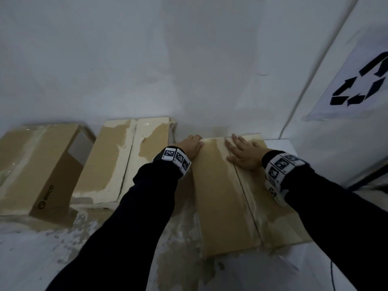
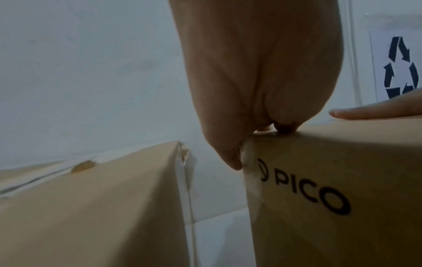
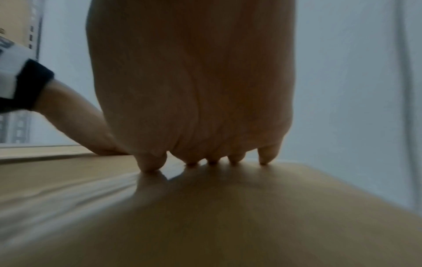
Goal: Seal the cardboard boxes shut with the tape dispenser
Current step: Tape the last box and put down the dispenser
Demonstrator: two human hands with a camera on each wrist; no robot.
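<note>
Three brown cardboard boxes stand in a row against the wall. Both hands are on the right box (image 1: 218, 196), printed "PICO" on its side (image 2: 331, 180). My left hand (image 1: 192, 147) grips its far left corner, fingertips on the top edge and thumb (image 2: 230, 159) pressed against the side. My right hand (image 1: 243, 153) lies flat with spread fingers on the top (image 3: 228, 216), beside the centre seam (image 1: 241, 185), where a glossy strip (image 3: 68, 189) runs. No tape dispenser is in view.
The middle box (image 1: 117, 160) stands close to the left of the held one, with a narrow gap between them. The left box (image 1: 37, 160) lies tilted. A white wall is right behind; a recycling sign (image 1: 361, 85) hangs at the right. A scuffed white surface (image 1: 31, 259) lies in front.
</note>
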